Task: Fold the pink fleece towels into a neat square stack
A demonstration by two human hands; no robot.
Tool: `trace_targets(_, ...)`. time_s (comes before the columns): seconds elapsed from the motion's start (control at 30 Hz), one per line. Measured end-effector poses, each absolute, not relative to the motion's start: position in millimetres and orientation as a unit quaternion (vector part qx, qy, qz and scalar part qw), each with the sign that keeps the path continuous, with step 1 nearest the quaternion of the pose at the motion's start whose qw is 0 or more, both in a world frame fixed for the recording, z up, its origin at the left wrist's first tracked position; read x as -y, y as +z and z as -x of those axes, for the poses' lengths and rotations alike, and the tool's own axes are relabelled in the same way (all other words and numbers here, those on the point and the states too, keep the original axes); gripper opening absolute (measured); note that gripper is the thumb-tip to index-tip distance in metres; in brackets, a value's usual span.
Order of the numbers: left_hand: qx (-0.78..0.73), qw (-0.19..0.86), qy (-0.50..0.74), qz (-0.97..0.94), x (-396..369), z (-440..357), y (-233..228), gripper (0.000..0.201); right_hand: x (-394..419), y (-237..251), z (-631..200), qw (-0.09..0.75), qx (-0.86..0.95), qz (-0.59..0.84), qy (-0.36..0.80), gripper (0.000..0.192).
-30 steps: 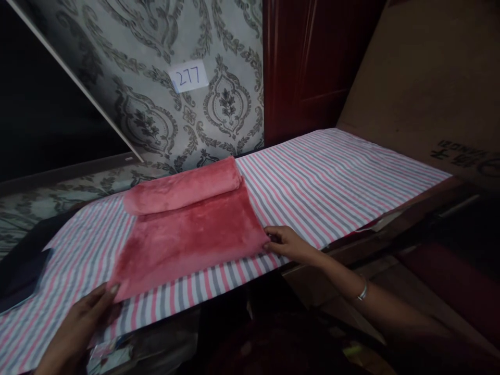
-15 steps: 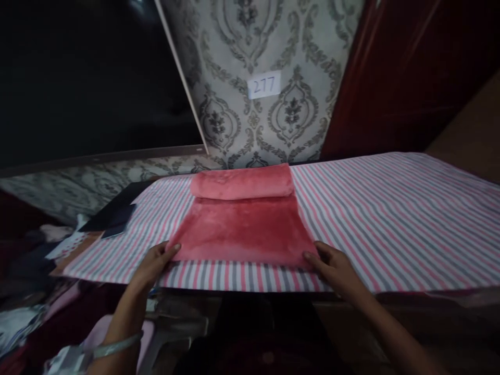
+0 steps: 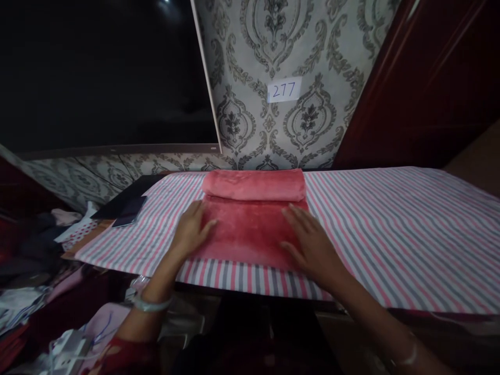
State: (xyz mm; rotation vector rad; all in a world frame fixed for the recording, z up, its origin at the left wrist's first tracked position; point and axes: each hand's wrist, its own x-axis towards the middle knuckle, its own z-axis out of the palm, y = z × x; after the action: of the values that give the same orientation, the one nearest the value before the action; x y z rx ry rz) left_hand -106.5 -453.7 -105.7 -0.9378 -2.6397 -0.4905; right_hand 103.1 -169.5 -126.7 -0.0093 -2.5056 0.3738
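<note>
- Left hand lies at the left edge of the red plush cloth, thumb out over the pile and fingers apart, pinching nothing; a pale bangle circles that wrist.
- Between the 2 hands, the plush cloth lies left of the middle of the striped sheet; its far end is a thick roll or fold, which of the 2 I cannot tell, and its near part lies flat.
- Right hand is over the right side of the flat part, palm down and fingers spread, gripping nothing; how firmly either hand presses cannot be told.
- The step in hand looks like smoothing or squaring the flat part; the next move seems to call for even contact from both hands, with the side edges kept in line with the roll.
- Surface and room, from the left: a heap of clothes, low and near; a dark flat object at the sheet's left end; a large dark screen beyond; patterned wallpaper at the far side, bearing a white card marked 277; a dark red panel at far right; the light is dim.
</note>
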Motion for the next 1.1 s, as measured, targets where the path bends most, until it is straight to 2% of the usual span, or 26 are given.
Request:
trace_targets(0.13,0.927,0.080,-0.063,0.361,425.3,105.6,-127.5,0.074,179.5,-155.0,-79.2,0.179,0.981,0.019,0.077,0.069)
trace_targets(0.2,0.939,0.045,-0.044,0.339,424.4,106.6,-140.9,0.075,176.1,-173.5,-79.8,0.157,0.985,0.030,0.068,0.069)
trace_targets(0.37,0.939,0.022,-0.047,0.341,430.8,113.0,-154.0,0.079,169.9,-189.4,-87.0,0.165,0.984,0.031,0.065,0.069)
trace_targets(0.57,0.942,0.005,-0.057,0.330,430.2,111.6,-141.3,0.077,172.6,-174.2,-86.6,0.128,0.988,0.041,0.078,0.069)
trace_targets(0.7,0.935,0.082,-0.058,0.339,411.1,87.1,-124.1,0.063,179.3,-140.1,-78.3,0.071,0.992,0.052,0.093,0.059)
trace_targets(0.8,0.900,0.116,-0.071,0.414,386.5,63.2,-120.9,0.052,187.8,-121.6,-64.6,0.081,0.989,0.052,0.112,0.049)
trace_targets(0.97,0.894,0.066,-0.046,0.441,368.5,51.6,-145.2,0.064,194.1,-142.1,-53.7,0.091,0.988,0.025,0.123,0.056)
trace_targets(1.1,0.889,0.088,-0.062,0.446,375.3,58.1,-160.1,0.063,192.4,-158.1,-57.4,0.096,0.983,0.025,0.152,0.056)
